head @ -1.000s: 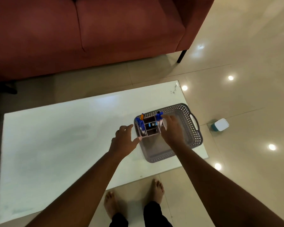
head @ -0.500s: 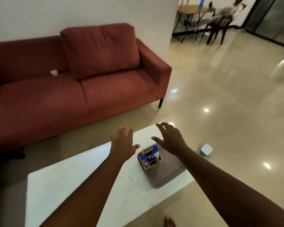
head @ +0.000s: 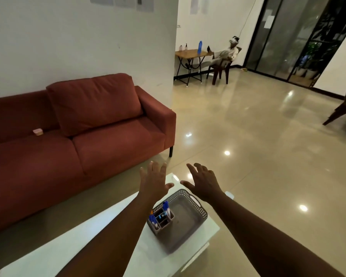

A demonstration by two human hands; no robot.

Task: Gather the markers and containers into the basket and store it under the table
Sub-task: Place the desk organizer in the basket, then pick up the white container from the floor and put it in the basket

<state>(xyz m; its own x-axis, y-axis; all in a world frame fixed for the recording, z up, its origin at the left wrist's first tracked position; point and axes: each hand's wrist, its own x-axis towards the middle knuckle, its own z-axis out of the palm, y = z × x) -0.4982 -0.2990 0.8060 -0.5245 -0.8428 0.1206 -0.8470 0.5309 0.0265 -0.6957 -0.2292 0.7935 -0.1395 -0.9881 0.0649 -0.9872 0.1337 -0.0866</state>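
The person's left hand (head: 154,181) and right hand (head: 203,181) are hovering side by side in the air, fingers spread wide and holding nothing. Below them and nearer the person, the grey perforated plastic basket (head: 196,213) is sitting on the white bench (head: 72,244), close to its right-hand end. Its long axis is running from the near corner up toward the far right, with a loop handle (head: 195,199) showing on its far side just under the right wrist. Inside the basket, at its left end, a small brown divided organiser (head: 163,218) is standing upright, with blue-capped markers (head: 166,206) sticking up from its compartments. The organiser is lying under the left forearm; the open part of the basket is lying under the right one. Each hand therefore appears about equally near its own side of the basket, and both would need to drop down and back toward the body to take the rim. Gathering looks done; storing the basket under the bench seems to be what is left.
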